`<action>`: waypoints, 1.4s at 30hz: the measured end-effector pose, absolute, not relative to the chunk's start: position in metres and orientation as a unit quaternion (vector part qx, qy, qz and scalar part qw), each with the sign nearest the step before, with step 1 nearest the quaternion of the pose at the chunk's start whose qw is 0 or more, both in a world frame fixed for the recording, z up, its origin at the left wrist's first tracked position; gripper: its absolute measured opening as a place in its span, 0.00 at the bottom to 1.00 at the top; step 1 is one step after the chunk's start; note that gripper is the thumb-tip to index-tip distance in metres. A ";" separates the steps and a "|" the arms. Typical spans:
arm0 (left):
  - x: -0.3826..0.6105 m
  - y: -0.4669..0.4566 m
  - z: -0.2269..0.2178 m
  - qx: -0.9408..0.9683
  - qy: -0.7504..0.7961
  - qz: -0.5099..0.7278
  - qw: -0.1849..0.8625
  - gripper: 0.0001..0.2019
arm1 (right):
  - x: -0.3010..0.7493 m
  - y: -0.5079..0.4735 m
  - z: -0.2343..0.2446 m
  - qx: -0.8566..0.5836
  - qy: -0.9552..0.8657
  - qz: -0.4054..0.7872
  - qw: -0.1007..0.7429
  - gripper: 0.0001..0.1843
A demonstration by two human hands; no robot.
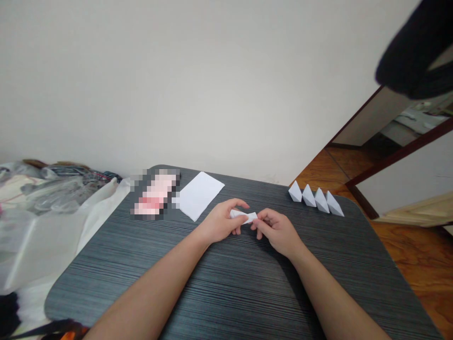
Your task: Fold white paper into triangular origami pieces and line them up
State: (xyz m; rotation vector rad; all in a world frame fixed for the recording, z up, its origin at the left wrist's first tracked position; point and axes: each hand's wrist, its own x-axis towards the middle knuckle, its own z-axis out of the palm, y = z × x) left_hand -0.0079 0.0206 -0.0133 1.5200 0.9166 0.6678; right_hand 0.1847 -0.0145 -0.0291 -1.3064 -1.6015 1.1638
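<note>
Inside the table's edges (99, 234), left hand (220, 222) and right hand (278, 232) pinch paper (243, 216).

Head-worn view, forward and down onto left hand (221, 222) and right hand (278, 231)

White paper strip (243, 216), grey-striped tabletop (226, 278)

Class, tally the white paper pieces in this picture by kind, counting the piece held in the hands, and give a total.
Folded paper wedges: 4
Flat paper sheet: 1
Folded paper strip held by the left hand and right hand: 1
Total: 6
</note>
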 end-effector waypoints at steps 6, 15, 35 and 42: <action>-0.008 0.021 -0.013 0.649 0.390 0.275 0.592 0.13 | 0.185 -0.016 -0.027 -0.509 -0.630 0.459 0.366 0.07; -0.008 0.021 -0.010 0.647 0.395 0.264 0.596 0.15 | 0.186 -0.016 -0.023 -0.518 -0.635 0.445 0.362 0.09; -0.007 0.019 -0.006 0.625 0.371 0.275 0.630 0.13 | 0.186 -0.016 -0.025 -0.486 -0.640 0.429 0.413 0.07; -0.007 0.020 -0.005 0.609 0.377 0.267 0.645 0.13 | 0.190 -0.014 -0.023 -0.453 -0.694 0.372 0.418 0.08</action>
